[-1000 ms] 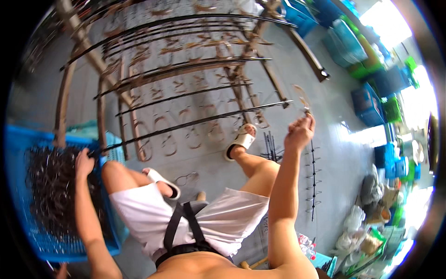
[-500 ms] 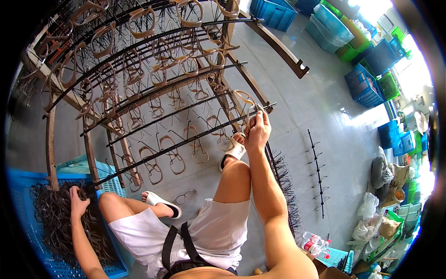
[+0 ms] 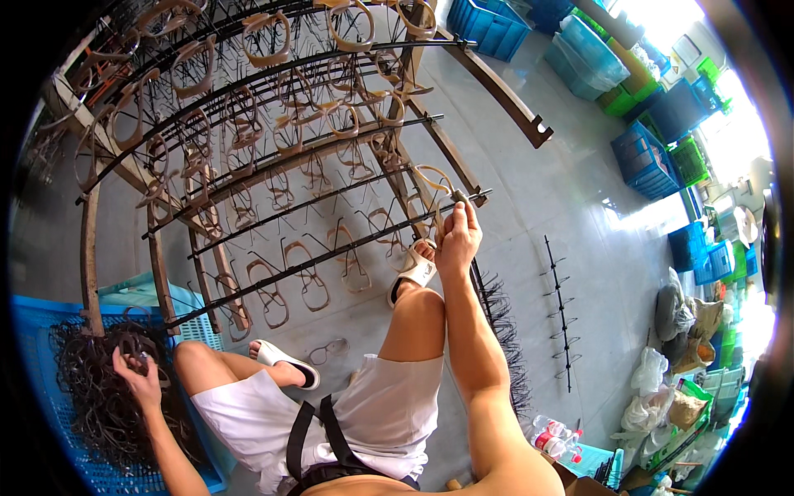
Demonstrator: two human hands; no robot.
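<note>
My right hand (image 3: 459, 244) pinches at the right end of a thin black rod (image 3: 356, 246), where a tan eyeglass frame (image 3: 433, 179) stands up just beyond my fingertips. Exactly where the fingers grip is partly hidden. Further along this rod, several brownish eyeglass frames (image 3: 306, 277) hang down. Low at the left, my left hand (image 3: 142, 382) is over a blue basket (image 3: 37, 318) heaped with dark eyeglass frames (image 3: 107, 422). Its fingers curl around one dark frame (image 3: 132, 341) on top of the heap.
A wooden rack (image 3: 91, 256) carries more rods full of frames. One pair of glasses (image 3: 328, 351) lies on the floor by my sandal (image 3: 287, 361). A spiked black rod (image 3: 562, 314) lies to the right. Blue crates (image 3: 649, 161), bags (image 3: 653, 368) and bottles (image 3: 558, 438) stand along the right side.
My left hand has shifted slightly right and toward me and now grasps a dark eyeglass frame from the heap. My right hand stays at the rod's end, nearly unmoved.
</note>
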